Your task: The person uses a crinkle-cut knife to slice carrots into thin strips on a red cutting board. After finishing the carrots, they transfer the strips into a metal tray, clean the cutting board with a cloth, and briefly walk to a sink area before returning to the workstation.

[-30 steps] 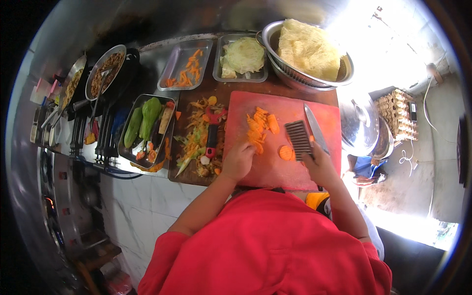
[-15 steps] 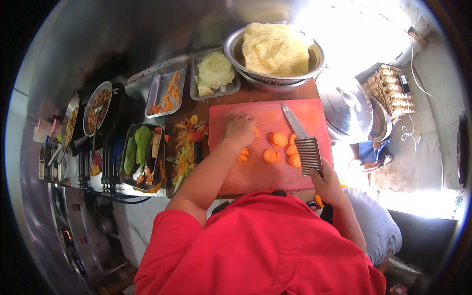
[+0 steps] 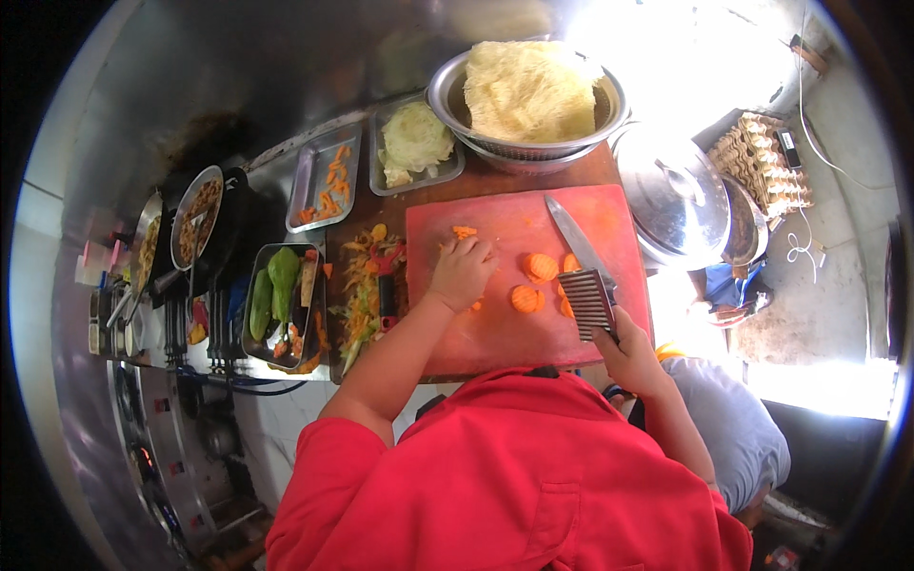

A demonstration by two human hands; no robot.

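Note:
On the red cutting board (image 3: 447, 347), my left hand (image 3: 464, 271) is closed, palm down, its fingers bent over carrot pieces mostly hidden beneath. A small bunch of carrot sticks (image 3: 464, 231) lies just beyond its fingertips. My right hand (image 3: 625, 350) grips a crinkle cutter (image 3: 587, 303) with a ridged metal blade, held over the board's right side. Crinkle-cut carrot slices (image 3: 540, 267) lie between the hands, some partly covered by the cutter. A knife (image 3: 574, 231) rests on the board, its handle end hidden behind the cutter.
Left of the board are vegetable peelings (image 3: 360, 285), a red-and-black peeler (image 3: 387, 285) and a tray of green vegetables (image 3: 283, 285). Behind stand a tray of carrot sticks (image 3: 328, 195), shredded cabbage (image 3: 416, 143) and a colander of noodles (image 3: 533, 95). A lidded pot (image 3: 671, 200) is right.
My left hand has drawn nearer to me, covering the lower carrot pieces and uncovering the sticks beyond its fingertips. The cutter has shifted slightly left over the right-hand slices. The knife stays put.

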